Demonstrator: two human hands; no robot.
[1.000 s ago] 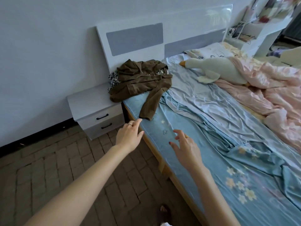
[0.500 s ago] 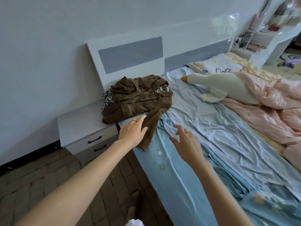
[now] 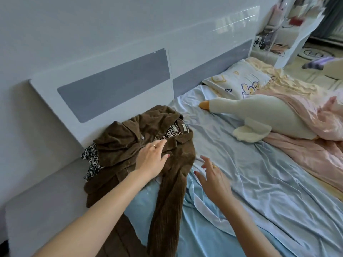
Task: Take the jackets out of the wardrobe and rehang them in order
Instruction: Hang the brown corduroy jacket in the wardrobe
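Note:
A brown corduroy jacket [image 3: 118,143] lies crumpled at the bed's head-left corner, one sleeve trailing down toward me. Under it a black-and-white leopard-print garment [image 3: 91,160] shows at the left edge and at the collar. My left hand [image 3: 151,159] reaches over the jacket with straight fingers, fingertips at its collar, holding nothing. Just right of the sleeve, my right hand [image 3: 213,179] hovers over the blue sheet, fingers spread and relaxed, empty. No wardrobe or hanger is in view.
The bed [image 3: 250,191] has a wrinkled blue sheet, a white goose plush [image 3: 259,115], a pink quilt [image 3: 315,145] and a pillow [image 3: 239,80]. A white headboard [image 3: 118,71] runs behind. A white bedside table [image 3: 46,201] stands left; shelves sit far right.
I have moved closer to the bed's head. My left hand went from the bed edge onto the jacket's collar area, and my right hand followed up beside the sleeve.

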